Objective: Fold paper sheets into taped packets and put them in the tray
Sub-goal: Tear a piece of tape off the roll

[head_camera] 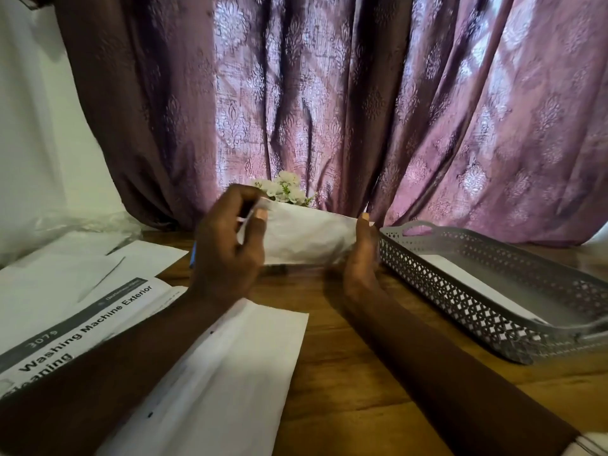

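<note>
A: While both hands are raised above the middle of the desk, head view, what do they hold?

B: A folded white paper packet, held lengthwise between them. Left hand is clamped on its left end, thumb on the near face, fingers curled behind. Right hand grips the right end, thumb tip at the top corner. Packet is off the desk surface, slightly tilted, left end higher.

A: Tray?

B: Grey perforated tray along the right edge of the desk, just beside the right hand. A white sheet or packet lies flat inside; cannot tell which.

A: Other paper?

B: A blank white sheet at the near edge, under the left forearm. A printed sheet headed "Washing Machine Exterior" at the left edge, more white sheets behind it.

A: Far edge?

B: White flowers behind the packet, in front of a purple curtain.
</note>
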Demonstrator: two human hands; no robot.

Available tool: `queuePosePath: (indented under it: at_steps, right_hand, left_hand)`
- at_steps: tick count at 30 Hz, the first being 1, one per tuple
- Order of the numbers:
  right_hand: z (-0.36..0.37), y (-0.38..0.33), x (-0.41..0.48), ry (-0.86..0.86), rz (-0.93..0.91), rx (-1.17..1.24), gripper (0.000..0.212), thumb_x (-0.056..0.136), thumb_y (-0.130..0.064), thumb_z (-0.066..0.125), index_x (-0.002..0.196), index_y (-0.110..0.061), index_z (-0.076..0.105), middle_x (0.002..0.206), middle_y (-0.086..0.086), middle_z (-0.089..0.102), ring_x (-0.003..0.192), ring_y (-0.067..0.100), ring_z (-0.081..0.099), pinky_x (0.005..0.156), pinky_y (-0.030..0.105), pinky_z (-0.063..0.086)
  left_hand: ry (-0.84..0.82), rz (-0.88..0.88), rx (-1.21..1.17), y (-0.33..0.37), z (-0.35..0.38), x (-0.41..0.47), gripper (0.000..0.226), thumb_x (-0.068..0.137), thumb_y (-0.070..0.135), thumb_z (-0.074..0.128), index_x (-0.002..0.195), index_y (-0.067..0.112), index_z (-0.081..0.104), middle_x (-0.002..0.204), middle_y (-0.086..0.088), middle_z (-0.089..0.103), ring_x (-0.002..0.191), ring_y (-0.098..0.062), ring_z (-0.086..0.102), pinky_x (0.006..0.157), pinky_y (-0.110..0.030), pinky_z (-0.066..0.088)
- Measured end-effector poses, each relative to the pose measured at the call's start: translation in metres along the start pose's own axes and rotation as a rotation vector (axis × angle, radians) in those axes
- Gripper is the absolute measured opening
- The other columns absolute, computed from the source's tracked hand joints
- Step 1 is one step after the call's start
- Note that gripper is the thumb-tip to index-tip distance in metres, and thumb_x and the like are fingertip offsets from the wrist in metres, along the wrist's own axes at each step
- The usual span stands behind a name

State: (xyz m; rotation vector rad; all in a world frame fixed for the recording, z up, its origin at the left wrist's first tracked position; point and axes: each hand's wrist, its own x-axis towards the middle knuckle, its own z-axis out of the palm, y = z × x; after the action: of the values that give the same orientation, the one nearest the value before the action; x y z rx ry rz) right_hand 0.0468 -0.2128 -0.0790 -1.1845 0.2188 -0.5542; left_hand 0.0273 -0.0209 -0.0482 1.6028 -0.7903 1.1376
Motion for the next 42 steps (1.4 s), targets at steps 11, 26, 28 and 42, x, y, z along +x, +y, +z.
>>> queuePosePath:
  at_steps: [11,26,28,42]
  right_hand:
    - [-0.016,-0.006,-0.007,-0.128,-0.452,-1.216,0.041,0.094,-0.043,0.063,0.132,-0.028,0.059,0.134,0.006,0.06,0.123,0.028,0.059,0.105,0.049,0.049]
    - [0.004,0.013,-0.024,-0.656,-0.283,-1.804,0.067,0.109,-0.05,0.025,0.166,-0.021,0.01,0.175,0.005,0.004,0.162,0.026,0.001,0.128,0.057,0.007]
    - [0.003,0.011,-0.024,-0.698,-0.282,-1.851,0.072,0.107,-0.051,0.031,0.167,-0.022,0.004,0.175,0.005,0.0,0.162,0.027,-0.002,0.128,0.057,0.007]
    - [0.002,0.02,-0.019,-0.633,-0.273,-1.712,0.067,0.108,-0.054,0.017,0.166,-0.02,0.014,0.175,0.004,0.006,0.161,0.026,0.003,0.128,0.057,0.005]
  left_hand:
    - [-0.153,-1.021,0.094,-0.089,-0.035,0.016,0.036,0.091,0.023,0.062,0.118,0.001,0.071,0.127,-0.024,0.067,0.118,-0.041,0.062,0.075,-0.033,0.045]
    - [-0.879,-0.356,0.502,-0.014,0.016,-0.034,0.071,0.095,0.07,0.028,0.149,0.028,0.047,0.159,0.001,0.042,0.146,-0.025,0.039,0.121,-0.048,0.03]
    - [-1.072,-0.452,0.468,-0.004,0.029,-0.044,0.074,0.099,0.072,0.014,0.16,0.031,0.026,0.169,0.003,0.024,0.156,-0.021,0.021,0.127,-0.052,0.012]
    - [-1.172,-0.629,0.915,-0.042,-0.025,-0.032,0.14,0.047,0.105,-0.015,0.164,0.029,-0.002,0.173,-0.002,-0.002,0.159,-0.028,0.003,0.123,-0.065,0.009]
